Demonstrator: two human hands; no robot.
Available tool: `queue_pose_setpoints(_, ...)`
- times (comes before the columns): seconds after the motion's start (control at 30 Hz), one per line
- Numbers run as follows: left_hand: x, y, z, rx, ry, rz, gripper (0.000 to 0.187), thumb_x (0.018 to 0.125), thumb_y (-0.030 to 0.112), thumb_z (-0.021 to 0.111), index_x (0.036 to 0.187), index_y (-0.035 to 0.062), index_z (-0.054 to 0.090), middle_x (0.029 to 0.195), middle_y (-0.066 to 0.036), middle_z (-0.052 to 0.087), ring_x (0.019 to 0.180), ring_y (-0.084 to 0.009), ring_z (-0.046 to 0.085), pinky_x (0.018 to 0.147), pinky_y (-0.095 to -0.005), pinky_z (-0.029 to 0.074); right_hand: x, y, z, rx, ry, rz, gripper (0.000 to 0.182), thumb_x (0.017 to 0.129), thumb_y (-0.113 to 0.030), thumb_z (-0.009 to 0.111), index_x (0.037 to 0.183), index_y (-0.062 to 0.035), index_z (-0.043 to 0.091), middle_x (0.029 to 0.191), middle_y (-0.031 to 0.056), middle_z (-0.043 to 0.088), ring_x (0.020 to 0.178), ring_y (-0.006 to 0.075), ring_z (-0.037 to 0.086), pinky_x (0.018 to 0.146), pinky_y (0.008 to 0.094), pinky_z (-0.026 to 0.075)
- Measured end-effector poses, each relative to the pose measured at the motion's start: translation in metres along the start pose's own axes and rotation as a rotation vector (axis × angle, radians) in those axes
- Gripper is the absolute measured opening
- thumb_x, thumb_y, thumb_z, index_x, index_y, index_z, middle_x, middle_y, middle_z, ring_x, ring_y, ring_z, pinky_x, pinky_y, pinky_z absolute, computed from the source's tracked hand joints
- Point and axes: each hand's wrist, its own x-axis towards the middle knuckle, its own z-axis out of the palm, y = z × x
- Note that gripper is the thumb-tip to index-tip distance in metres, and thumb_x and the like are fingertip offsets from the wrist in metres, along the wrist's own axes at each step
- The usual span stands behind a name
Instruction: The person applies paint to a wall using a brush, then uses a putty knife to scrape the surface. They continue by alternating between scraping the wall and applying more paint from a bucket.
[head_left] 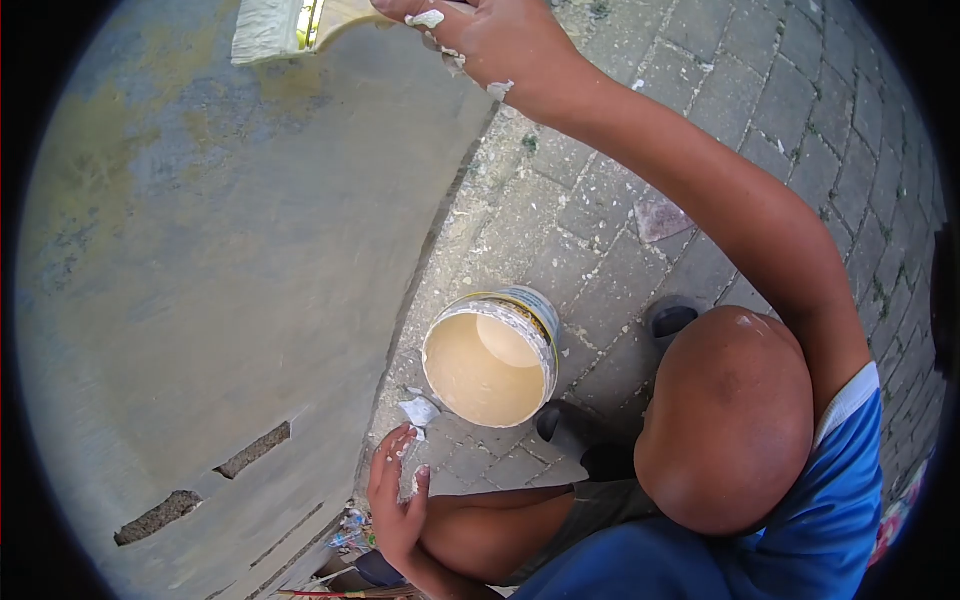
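Observation:
At the top of the head view, my right hand (500, 50) is closed around the handle of a wide paint brush (268, 28), whose pale bristles lie against the wall (250, 220). White paint spots my right hand's fingers and wrist. My left hand (398, 495) is low in the view beside my knee, fingers apart, with paint specks on them and nothing held. Just above its fingertips lies a white scrap (419, 411). A round bucket (548, 318) stands on the paving between the wall and my feet, holding cream-coloured paint.
Grey paving blocks (735, 90) spattered with paint run along the wall's base. Two gaps (160, 515) break the wall's surface at the lower left. Small litter (352, 530) lies by the wall near my left hand. My dark shoe (565, 425) is close to the bucket.

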Motion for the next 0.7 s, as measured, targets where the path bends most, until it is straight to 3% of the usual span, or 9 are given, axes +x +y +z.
queue_pose_setpoints(0.07,-0.002,-0.003,-0.001,0.006,0.007,-0.005,0.033,0.085,0.000,0.060,0.118,-0.0054,0.057,0.127,-0.020,0.056,0.117,-0.0354,0.055,0.100,-0.0387,0.042,0.004,0.040,0.004,-0.139,0.069,-0.128,0.027,0.094,-0.026,0.063,0.114,-0.0099,0.071,0.071,-0.0014,0.060,0.059,0.0068,0.046,0.051,0.0260,0.040)
queue_pose_setpoints(0.13,-0.007,-0.008,-0.002,0.017,0.016,0.001,0.033,0.086,0.000,0.060,0.117,-0.0055,0.057,0.127,-0.020,0.056,0.117,-0.0359,0.055,0.100,-0.0391,0.042,-0.012,0.078,-0.010,-0.179,0.036,0.194,0.032,0.093,-0.031,0.064,0.113,-0.0067,0.071,0.068,-0.0001,0.059,0.059,0.0064,0.047,0.051,0.0259,0.039)
queue_pose_setpoints(0.2,-0.010,-0.005,-0.003,0.015,0.020,-0.009,0.032,0.086,0.001,0.059,0.117,-0.0056,0.057,0.127,-0.020,0.056,0.117,-0.0360,0.055,0.100,-0.0396,0.042,-0.034,0.131,-0.032,-0.396,0.046,0.387,0.040,0.088,-0.044,0.068,0.105,-0.0086,0.074,0.079,0.0123,0.070,0.070,0.0208,0.065,0.071,0.0355,0.052)
queue_pose_setpoints(0.27,-0.015,-0.005,-0.005,0.012,0.026,-0.004,0.032,0.085,0.001,0.059,0.117,-0.0057,0.057,0.127,-0.020,0.056,0.117,-0.0362,0.055,0.100,-0.0401,0.041,-0.045,0.144,-0.046,-0.528,0.064,0.655,0.037,0.087,-0.043,0.069,0.103,-0.0102,0.075,0.081,0.0132,0.070,0.072,0.0229,0.066,0.073,0.0361,0.053)
queue_pose_setpoints(0.37,-0.020,-0.007,-0.005,0.007,0.044,0.015,0.033,0.085,0.001,0.058,0.117,-0.0056,0.057,0.127,-0.021,0.055,0.116,-0.0366,0.055,0.100,-0.0405,0.041,-0.033,0.134,-0.045,-0.649,0.053,0.649,0.031,0.088,-0.038,0.069,0.104,-0.0117,0.075,0.080,0.0132,0.069,0.072,0.0211,0.066,0.073,0.0350,0.053)
queue_pose_setpoints(0.47,-0.020,-0.006,-0.006,0.011,0.052,0.009,0.033,0.085,0.001,0.058,0.117,-0.0055,0.057,0.127,-0.021,0.056,0.116,-0.0368,0.055,0.100,-0.0407,0.041,-0.017,0.085,-0.023,-0.571,0.071,0.452,0.035,0.091,-0.038,0.066,0.107,-0.0082,0.074,0.072,0.0085,0.065,0.063,0.0142,0.057,0.063,0.0332,0.048)
queue_pose_setpoints(0.53,-0.021,-0.005,-0.005,0.025,0.050,0.002,0.033,0.086,0.002,0.058,0.118,-0.0054,0.057,0.127,-0.021,0.056,0.116,-0.0367,0.055,0.100,-0.0407,0.041,-0.012,0.032,-0.007,-0.447,0.016,0.343,0.030,0.093,-0.033,0.063,0.109,-0.0098,0.073,0.073,0.0074,0.065,0.061,0.0133,0.056,0.063,0.0315,0.048)
queue_pose_setpoints(0.6,-0.019,-0.006,-0.004,-0.006,0.042,0.006,0.033,0.086,0.002,0.058,0.118,-0.0051,0.057,0.127,-0.020,0.056,0.116,-0.0361,0.055,0.100,-0.0406,0.041,-0.006,0.008,0.005,-0.382,0.057,0.057,0.022,0.092,-0.024,0.063,0.109,-0.0170,0.074,0.075,0.0068,0.067,0.064,0.0148,0.061,0.063,0.0331,0.051)
queue_pose_setpoints(0.7,-0.017,-0.006,-0.003,0.003,0.036,-0.004,0.034,0.086,0.003,0.058,0.119,-0.0049,0.057,0.127,-0.020,0.056,0.116,-0.0356,0.055,0.100,-0.0405,0.041,-0.005,-0.038,0.003,-0.039,-0.103,0.116,0.032,0.096,-0.028,0.061,0.095,0.0018,0.071,0.056,-0.0027,0.050,0.049,0.0067,0.042,0.046,0.0281,0.033)
